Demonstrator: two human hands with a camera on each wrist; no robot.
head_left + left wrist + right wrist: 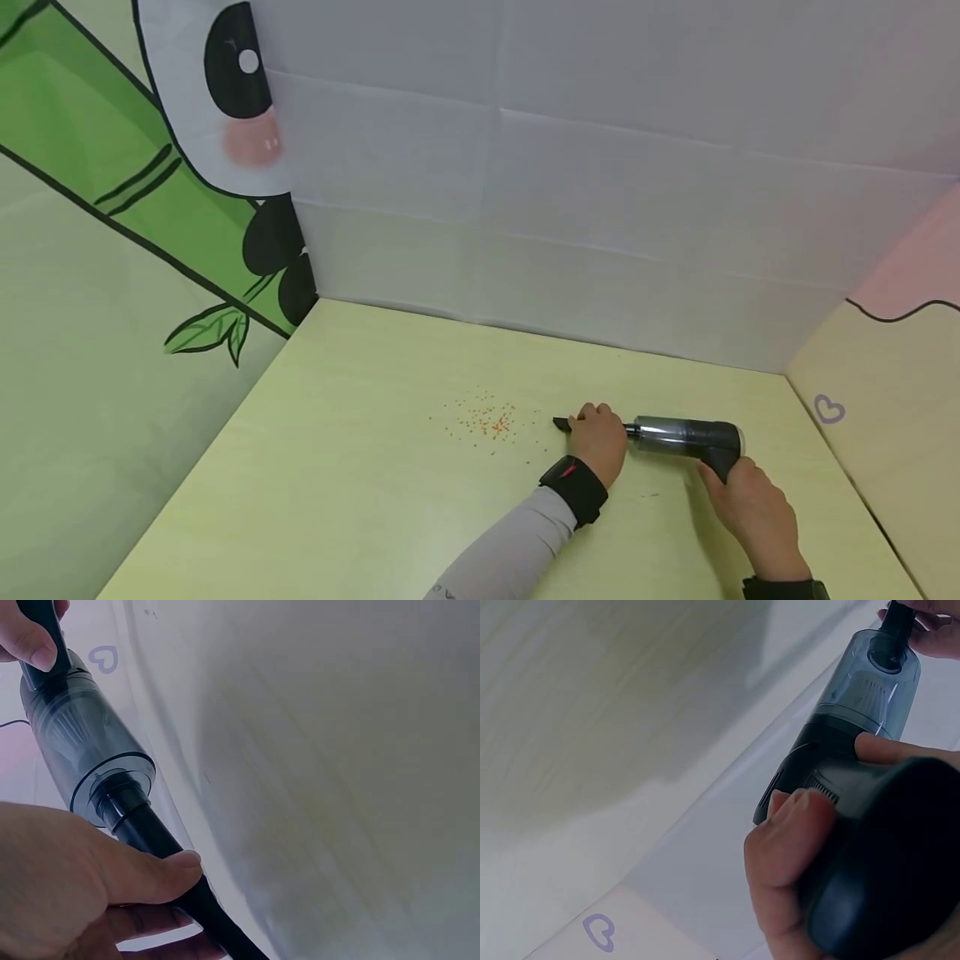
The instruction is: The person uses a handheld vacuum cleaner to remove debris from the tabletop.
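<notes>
A handheld vacuum cleaner (pixel 667 435) with a clear dust cup and black body is held above the table's right half. My right hand (pixel 756 508) grips its black handle (pixel 885 862), fingers wrapped round it in the right wrist view. My left hand (pixel 598 442) holds the narrow black nozzle (pixel 154 834) at the front, thumb on one side and fingers on the other. The nozzle's tip points left, toward a scatter of small orange crumbs (pixel 495 425) on the table. In the left wrist view the dust cup (pixel 90 735) shows a pleated filter inside.
The pale yellow table (pixel 337 467) meets a white sheet wall (pixel 562 208) at the back. A printed panel (pixel 90 333) with green bamboo stands at the left. Another panel (pixel 892 400) with a small purple heart borders the right edge.
</notes>
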